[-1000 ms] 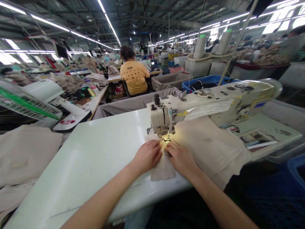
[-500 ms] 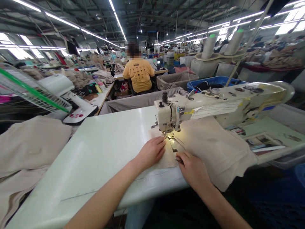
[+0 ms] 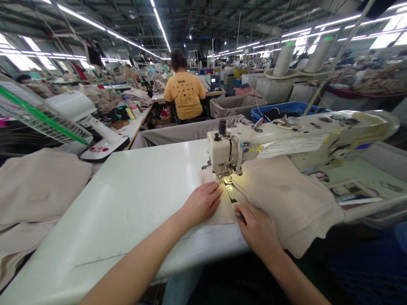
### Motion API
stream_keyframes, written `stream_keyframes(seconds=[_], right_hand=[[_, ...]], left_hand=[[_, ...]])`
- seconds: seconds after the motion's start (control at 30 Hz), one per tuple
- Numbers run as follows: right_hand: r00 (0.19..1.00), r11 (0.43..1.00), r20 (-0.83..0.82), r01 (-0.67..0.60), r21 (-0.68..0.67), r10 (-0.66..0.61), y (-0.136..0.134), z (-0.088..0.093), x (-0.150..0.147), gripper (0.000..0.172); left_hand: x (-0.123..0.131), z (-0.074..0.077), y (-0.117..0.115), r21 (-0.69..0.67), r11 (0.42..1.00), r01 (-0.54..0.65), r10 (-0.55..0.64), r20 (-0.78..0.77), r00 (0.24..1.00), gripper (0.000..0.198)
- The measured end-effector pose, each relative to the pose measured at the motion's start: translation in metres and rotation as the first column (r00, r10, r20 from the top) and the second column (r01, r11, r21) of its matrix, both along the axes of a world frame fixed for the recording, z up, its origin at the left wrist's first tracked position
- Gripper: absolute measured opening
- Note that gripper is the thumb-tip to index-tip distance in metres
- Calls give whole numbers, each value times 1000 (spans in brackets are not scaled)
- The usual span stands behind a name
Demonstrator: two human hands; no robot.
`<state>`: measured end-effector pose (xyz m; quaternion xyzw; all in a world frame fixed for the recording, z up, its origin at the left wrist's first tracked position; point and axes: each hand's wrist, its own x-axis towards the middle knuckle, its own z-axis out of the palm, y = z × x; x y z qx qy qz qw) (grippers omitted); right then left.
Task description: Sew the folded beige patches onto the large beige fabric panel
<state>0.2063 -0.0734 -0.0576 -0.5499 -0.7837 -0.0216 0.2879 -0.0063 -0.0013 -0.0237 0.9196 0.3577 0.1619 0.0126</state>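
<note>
Left hand (image 3: 203,204) is lying flat, fingers stretched out, pressing the beige fabric piece (image 3: 227,210) onto the white table (image 3: 133,199). Just to its right, the right hand (image 3: 258,228) is resting palm down with fingers curled at the piece's near edge; whether they are pinching it I cannot tell. The piece is running lengthwise away from both hands toward the presser foot (image 3: 227,181), which is sitting just beyond the left fingertips, making the left hand the nearer one. Right of the hands a larger beige cloth (image 3: 286,199) is draping off the table. Beyond, the sewing machine (image 3: 224,154) is stretching rightward; far ahead a person in a yellow shirt (image 3: 186,97) is sitting.
</note>
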Motion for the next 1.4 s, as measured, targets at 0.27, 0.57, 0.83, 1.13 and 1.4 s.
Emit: stream_keyframes(seconds=[0.27,0.57,0.83,1.13,1.4], right_hand=[[1000,1000,2,-10,17,10,0,-2,0,23],[1000,1000,-26,-5,15,5,1,-3,-2,22],[1000,1000,-3,-9,10,9,2,-2,-1,23],[1000,1000,16,-10,-19,10,0,-2,1,23],[992,986,-89,-97,-138,85,-9,18,8,27]], left_hand=[[0,-1,-1,8,1000,-2,2,14,1000,30],[2,1,-7,-29,996,-82,80,-49,996,36],[-13,3,-6,-41,993,-108,103,-107,989,41],[-6,37,-68,-119,976,-181,143,-273,951,33],[-14,14,13,89,912,-400,410,-172,896,38]])
